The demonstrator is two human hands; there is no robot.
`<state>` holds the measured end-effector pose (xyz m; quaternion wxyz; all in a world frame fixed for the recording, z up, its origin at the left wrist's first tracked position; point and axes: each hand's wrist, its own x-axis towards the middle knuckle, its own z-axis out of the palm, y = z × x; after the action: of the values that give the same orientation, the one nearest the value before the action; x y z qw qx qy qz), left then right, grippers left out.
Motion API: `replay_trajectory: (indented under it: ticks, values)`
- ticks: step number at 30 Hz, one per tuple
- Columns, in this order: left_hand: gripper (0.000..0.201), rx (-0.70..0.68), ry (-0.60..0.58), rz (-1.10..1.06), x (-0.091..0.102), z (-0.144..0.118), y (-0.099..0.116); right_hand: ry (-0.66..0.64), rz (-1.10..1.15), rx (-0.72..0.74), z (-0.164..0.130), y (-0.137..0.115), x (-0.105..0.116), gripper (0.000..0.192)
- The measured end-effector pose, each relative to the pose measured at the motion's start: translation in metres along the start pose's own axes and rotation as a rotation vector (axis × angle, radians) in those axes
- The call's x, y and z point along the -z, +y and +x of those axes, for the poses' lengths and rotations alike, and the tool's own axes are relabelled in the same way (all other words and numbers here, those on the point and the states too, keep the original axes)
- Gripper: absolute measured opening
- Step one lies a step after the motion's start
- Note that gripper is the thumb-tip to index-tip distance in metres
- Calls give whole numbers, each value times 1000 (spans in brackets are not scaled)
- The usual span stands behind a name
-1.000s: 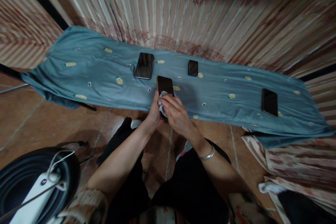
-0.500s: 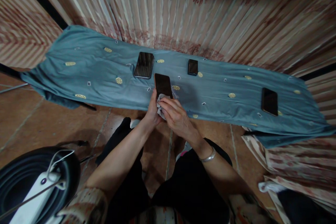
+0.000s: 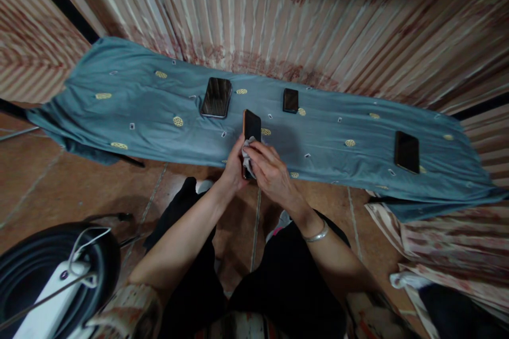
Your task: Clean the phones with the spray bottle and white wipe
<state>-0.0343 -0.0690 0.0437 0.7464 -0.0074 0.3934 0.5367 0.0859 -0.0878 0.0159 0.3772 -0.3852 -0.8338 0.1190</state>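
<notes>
My left hand (image 3: 234,167) is closed around the lower part of a smartphone (image 3: 252,125) with a dark screen and an orange-gold edge. The phone is tilted, its top pointing away from me. Bunched in my right hand (image 3: 272,169) is a pale grey cloth (image 3: 248,157), pressed on the lower part of the screen. Both hands are over the front edge of a bench covered with a blue-green sheet (image 3: 151,137). Fingers and cloth hide part of the phone.
On the sheet lie a larger dark phone-like device (image 3: 217,97), a small black device (image 3: 290,100) and another dark phone (image 3: 407,152) at the right. A pleated curtain (image 3: 238,16) hangs behind. A coiled black hose (image 3: 101,275) and a white power strip (image 3: 51,302) are at lower left.
The phone has turned in my left hand, so its screen looks narrower and its side edge shows more. My right hand with the cloth has shifted slightly to the right.
</notes>
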Motion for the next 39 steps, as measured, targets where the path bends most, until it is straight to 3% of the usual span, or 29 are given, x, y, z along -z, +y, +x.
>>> replay_trajectory:
  ticks: [7, 17, 27, 34, 39]
  values:
    - [40, -8, 4, 19, -7, -2, 8, 12, -4, -1, 0, -6, 1, 43]
    - [33, -9, -50, 88, 4, 11, 0, 89, -3, 29, 1, 2, 5, 42]
    - [31, -115, -42, 57, 6, 14, 16, -39, 15, 18, -6, -18, 0, 40]
    - [46, -33, 5, 109, 12, 15, 22, -61, 46, 44, -8, -19, -2, 38]
    - [56, -45, -64, 75, 16, 18, 24, -36, 13, 43, -8, -11, -4, 36]
